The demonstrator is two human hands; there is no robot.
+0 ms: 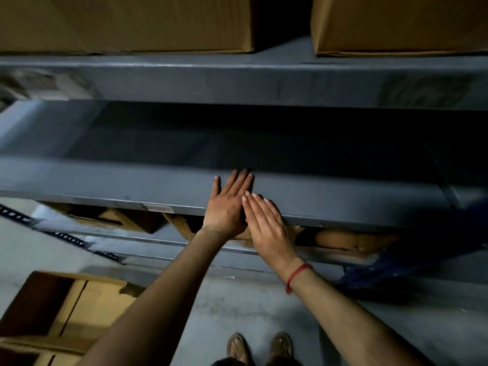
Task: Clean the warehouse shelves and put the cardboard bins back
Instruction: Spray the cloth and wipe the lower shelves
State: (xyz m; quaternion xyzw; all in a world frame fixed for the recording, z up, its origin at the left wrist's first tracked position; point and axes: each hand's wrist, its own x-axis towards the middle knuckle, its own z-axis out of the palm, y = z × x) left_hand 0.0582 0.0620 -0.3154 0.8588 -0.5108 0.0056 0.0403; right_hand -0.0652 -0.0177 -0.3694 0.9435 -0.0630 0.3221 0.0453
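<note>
Your surroundings dim, light weak. Grey concrete floor (237, 305) at 6 o'clock. Slotted metal rail (68, 237) at 8 o'clock, slanting across paler floor.

1. On my feed both arms reach forward, bare: the left arm (158, 299) enters from the lower left, the right arm (364, 320) from the lower right.
2. The left hand (227, 207) lies flat, palm down, fingers straight and close, thumb spread to the left.
3. The right hand (266, 223) is flat too, fingers straight and together, angled left; its fingertips (249, 198) touch the left hand's little-finger edge.
4. A red thread (298, 276) circles the right wrist.
5. I see both feet (237, 347) in sandals, side by side.
</note>
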